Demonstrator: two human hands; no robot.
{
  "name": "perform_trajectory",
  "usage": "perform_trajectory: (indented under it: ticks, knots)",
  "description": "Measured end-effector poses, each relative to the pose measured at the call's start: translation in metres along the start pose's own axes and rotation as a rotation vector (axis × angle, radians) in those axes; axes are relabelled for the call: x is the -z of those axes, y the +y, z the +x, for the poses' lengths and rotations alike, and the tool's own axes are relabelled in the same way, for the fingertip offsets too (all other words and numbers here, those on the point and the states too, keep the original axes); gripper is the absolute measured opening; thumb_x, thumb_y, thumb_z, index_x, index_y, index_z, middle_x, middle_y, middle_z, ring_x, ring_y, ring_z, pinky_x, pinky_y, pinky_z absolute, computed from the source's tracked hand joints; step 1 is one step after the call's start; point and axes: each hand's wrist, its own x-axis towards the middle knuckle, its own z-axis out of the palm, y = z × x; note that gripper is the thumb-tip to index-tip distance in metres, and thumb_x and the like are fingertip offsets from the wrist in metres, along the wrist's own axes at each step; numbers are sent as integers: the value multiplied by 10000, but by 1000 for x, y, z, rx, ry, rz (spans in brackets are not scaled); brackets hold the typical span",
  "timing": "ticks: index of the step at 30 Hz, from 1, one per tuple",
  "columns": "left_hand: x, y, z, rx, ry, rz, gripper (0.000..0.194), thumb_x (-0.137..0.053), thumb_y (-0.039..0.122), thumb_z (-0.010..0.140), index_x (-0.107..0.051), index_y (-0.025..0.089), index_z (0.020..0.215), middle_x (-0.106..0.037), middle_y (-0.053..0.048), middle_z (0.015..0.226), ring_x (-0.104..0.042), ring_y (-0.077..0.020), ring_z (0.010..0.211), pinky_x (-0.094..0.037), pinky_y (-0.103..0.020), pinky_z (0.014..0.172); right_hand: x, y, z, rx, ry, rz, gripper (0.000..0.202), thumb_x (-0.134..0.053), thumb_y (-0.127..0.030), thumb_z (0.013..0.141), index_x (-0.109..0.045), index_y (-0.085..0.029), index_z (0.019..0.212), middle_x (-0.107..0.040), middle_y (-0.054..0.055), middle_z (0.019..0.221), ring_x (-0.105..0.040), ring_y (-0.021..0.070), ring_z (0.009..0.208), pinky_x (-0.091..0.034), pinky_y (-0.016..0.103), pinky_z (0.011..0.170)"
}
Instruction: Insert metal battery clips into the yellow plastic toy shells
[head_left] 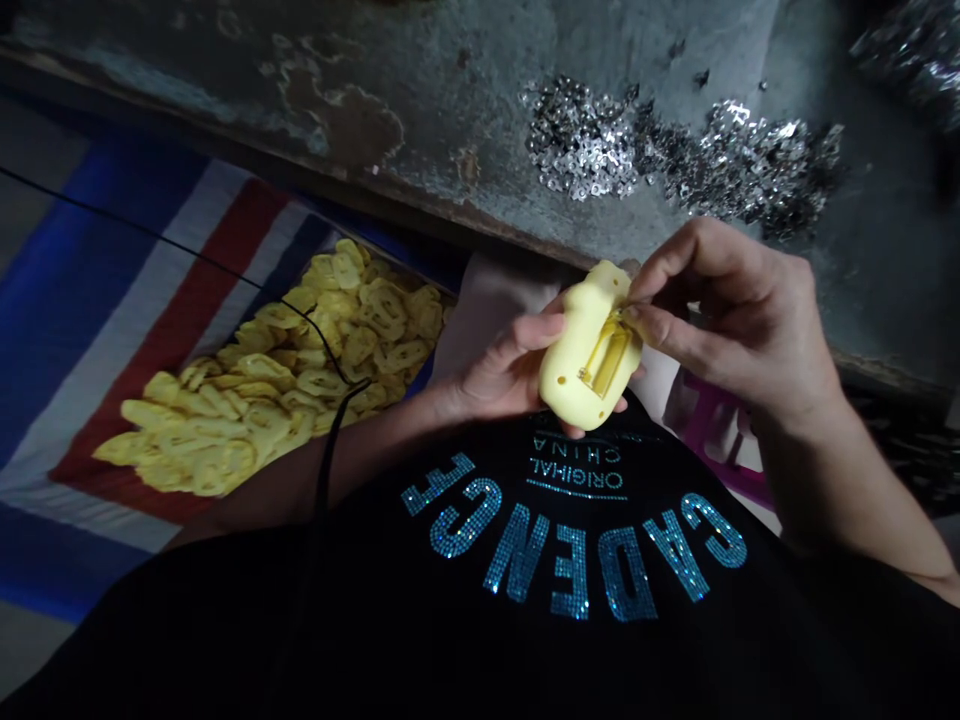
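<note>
My left hand [514, 365] is closed round a pale yellow plastic casing [564, 375], held tilted in front of my chest. An oblong recess, like a battery compartment, faces up in the casing, and small round holes dot its surface. At the recess's upper end, the thumb and forefinger of my right hand [731, 320] are pinched together, touching or almost touching the casing. Whatever sits between those fingertips is too small and too hidden to make out.
Small shiny metal pieces [585, 140] lie in piles on the worn grey metal table [442, 110]. Left of me, many yellow plastic casings [300, 375] are heaped on a striped sheet [187, 300]. A black cord [180, 240] crosses above them. Something magenta [709, 420] stands below the right forearm.
</note>
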Motion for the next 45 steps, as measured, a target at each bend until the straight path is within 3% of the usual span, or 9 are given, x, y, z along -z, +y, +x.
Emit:
perform_trajectory:
  ticks: [5,10,16,21,28,31,34,40,45]
  knots:
    - [-1,-1,2,0,12,-22,1154,-774,712,925,-217,164,1775,-819,-172,1186,-872,-300,891,-670,-253,562,-1,-6,-1,-6,15,-83,203,-983,-445,891,-810,-376,969,-837,-13,911,-699,226,750,-604,403,670]
    - [0,-4,1,30,15,-86,1025,-765,672,937,-355,108,1688,-803,-177,1197,-879,-322,950,-662,-240,566,-3,-10,-4,4,35,-123,173,-962,-426,914,-805,-378,969,-828,-8,915,-728,241,793,-611,413,704]
    - [-1,-3,0,24,12,-101,968,-773,631,942,-366,122,1658,-811,-169,1174,-882,-351,973,-674,-258,579,-5,-5,-6,40,83,-110,184,-961,-408,923,-783,-361,927,-786,-20,810,-682,208,697,-537,389,625]
    - [-1,-7,2,-15,7,-81,1053,-776,640,927,-287,152,1721,-813,-188,1209,-885,-357,930,-671,-278,546,-6,-5,-9,54,90,-169,156,-952,-390,922,-799,-376,949,-807,-25,832,-712,233,720,-577,412,646]
    - [0,-9,-2,-25,22,-12,1163,-733,696,949,-137,248,1841,-754,-222,1479,-892,-380,1024,-685,-279,592,-12,-8,-7,174,59,-312,202,-817,-135,940,-714,-309,929,-768,-28,857,-706,179,709,-567,372,671]
    - [6,-10,-4,23,19,-39,1073,-704,701,969,-217,244,1809,-774,-210,1462,-884,-388,1089,-688,-279,627,-11,-6,-8,139,66,-314,153,-845,-202,982,-753,-322,957,-813,-33,892,-708,172,709,-573,359,679]
    - [11,-11,-3,49,7,-82,1034,-722,712,924,-367,162,1726,-787,-248,1433,-873,-408,1104,-715,-336,633,-9,-4,-11,185,107,-334,112,-848,-229,1015,-801,-331,1023,-849,-34,922,-723,167,715,-570,344,659]
    - [10,-9,-2,84,42,-125,879,-771,700,853,-582,211,1558,-839,-174,1298,-881,-380,1042,-708,-328,617,-9,10,-25,313,146,-404,238,-772,-207,1062,-867,-347,1230,-875,50,1205,-821,268,1041,-666,455,926]
    - [9,-6,-1,102,41,-125,950,-805,637,817,-565,189,1620,-827,-189,1329,-878,-376,1036,-716,-342,629,-14,25,-32,475,168,-598,419,-743,-167,1051,-826,-393,1393,-884,36,1205,-754,253,890,-574,458,800]
